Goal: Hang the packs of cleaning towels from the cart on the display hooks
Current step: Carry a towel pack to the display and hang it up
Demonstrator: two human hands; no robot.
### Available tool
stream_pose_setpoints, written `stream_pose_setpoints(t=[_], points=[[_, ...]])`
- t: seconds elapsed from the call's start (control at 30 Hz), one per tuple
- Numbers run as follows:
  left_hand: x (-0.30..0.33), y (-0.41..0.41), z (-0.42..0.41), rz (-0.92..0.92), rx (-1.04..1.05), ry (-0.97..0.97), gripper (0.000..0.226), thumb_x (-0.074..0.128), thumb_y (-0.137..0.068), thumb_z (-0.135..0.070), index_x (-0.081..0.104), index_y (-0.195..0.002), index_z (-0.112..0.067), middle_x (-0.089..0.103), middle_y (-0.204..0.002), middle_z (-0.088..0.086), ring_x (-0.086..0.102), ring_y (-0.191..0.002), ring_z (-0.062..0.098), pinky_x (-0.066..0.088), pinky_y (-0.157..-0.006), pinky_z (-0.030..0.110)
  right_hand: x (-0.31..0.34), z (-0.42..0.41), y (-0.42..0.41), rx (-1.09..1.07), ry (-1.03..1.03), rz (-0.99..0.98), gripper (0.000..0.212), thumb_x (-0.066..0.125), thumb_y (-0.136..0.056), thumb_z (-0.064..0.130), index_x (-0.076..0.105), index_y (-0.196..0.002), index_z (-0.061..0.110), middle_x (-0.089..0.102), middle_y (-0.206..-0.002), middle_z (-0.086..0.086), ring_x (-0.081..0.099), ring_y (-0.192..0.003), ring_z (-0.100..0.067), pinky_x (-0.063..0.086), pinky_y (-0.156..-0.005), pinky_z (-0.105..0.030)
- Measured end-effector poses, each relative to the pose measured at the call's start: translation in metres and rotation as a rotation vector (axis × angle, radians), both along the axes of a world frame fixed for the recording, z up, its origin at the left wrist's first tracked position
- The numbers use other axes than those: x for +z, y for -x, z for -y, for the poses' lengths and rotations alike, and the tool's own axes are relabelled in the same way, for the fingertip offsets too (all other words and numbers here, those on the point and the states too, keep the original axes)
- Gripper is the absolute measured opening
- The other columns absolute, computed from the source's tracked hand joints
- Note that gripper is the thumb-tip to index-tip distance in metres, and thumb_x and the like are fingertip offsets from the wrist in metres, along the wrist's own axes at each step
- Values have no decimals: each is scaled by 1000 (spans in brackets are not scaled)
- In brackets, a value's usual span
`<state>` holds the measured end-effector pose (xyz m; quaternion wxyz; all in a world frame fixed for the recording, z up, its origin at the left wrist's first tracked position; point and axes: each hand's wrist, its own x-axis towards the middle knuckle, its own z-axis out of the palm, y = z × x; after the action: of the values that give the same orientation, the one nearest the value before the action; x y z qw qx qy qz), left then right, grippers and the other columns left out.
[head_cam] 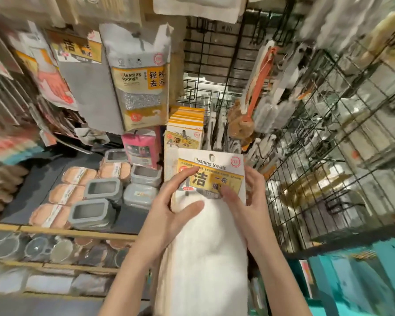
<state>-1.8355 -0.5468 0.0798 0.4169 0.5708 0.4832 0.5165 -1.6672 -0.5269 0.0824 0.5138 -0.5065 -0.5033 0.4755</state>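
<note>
Both hands grip one pack of cleaning towels (pixel 205 224): left hand (pixel 169 208) and right hand (pixel 244 197) fingers pinch the glossy yellow-white card header. Fluffy white cloth hangs below, in front of a black wire grid (pixel 306 179).

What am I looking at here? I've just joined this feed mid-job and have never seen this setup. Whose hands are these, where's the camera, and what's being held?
There is no machine: a person wears one wide-angle camera on the head, looking forward and down. The left hand and right hand together hold a pack of cleaning towels by its card header, whose hanging hole is at the top. Just behind it, a row of matching packs already hangs. A cleaning sponge pack hangs higher up. Grey lidded containers sit on the dark shelf to the left; a black wire grid stands on the right.
</note>
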Motion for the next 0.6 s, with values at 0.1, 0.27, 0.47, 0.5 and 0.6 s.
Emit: stream_pose_setpoints(t=[0.1, 0.27, 0.47, 0.5, 0.6], points=[[-19, -5, -1, -1, 40, 39, 62, 75, -79, -4, 56, -125, -41, 55, -132, -21, 41, -128, -9, 29, -95, 1, -14, -20, -6, -38, 17, 57, 44, 81, -71, 28, 51, -102, 33, 58, -113, 10, 56, -105, -1, 44, -84, -17], [-38, 7, -17, 14, 62, 103, 71, 73, -78, -22, 41, -136, -47, 45, -136, -36, 35, -129, -15, 29, -93, -1, -38, -51, 7, -57, 2, 129, 43, 81, -70, 11, 50, -95, 27, 60, -98, 2, 59, -90, -9, 44, -73, -11], [-50, 32, -48, 17, 57, 138, 78, 66, -82, -31, 18, -135, -62, 31, -150, -27, 27, -138, -8, 28, -110, 20, -53, -86, 35, -69, 103, 70, 46, 78, -73, 6, 53, -104, 29, 66, -99, 5, 65, -86, -2, 53, -73, -21], [-52, 37, -51, 80, 50, 159, 75, 65, -82, -31, 21, -133, -64, 32, -149, -28, 28, -137, -7, 30, -111, 23, -55, -90, 39, -68, 127, 57, 44, 77, -74, 7, 54, -107, 26, 66, -103, 2, 65, -91, -7, 54, -76, -26], [-58, 54, -60, 222, 34, 206, 60, 64, -83, -32, 39, -128, -63, 47, -135, -35, 40, -129, -10, 39, -102, 14, -55, -102, 50, -73, 192, -52, 39, 75, -76, 3, 56, -100, 28, 67, -101, 2, 67, -85, -5, 53, -65, -19]])
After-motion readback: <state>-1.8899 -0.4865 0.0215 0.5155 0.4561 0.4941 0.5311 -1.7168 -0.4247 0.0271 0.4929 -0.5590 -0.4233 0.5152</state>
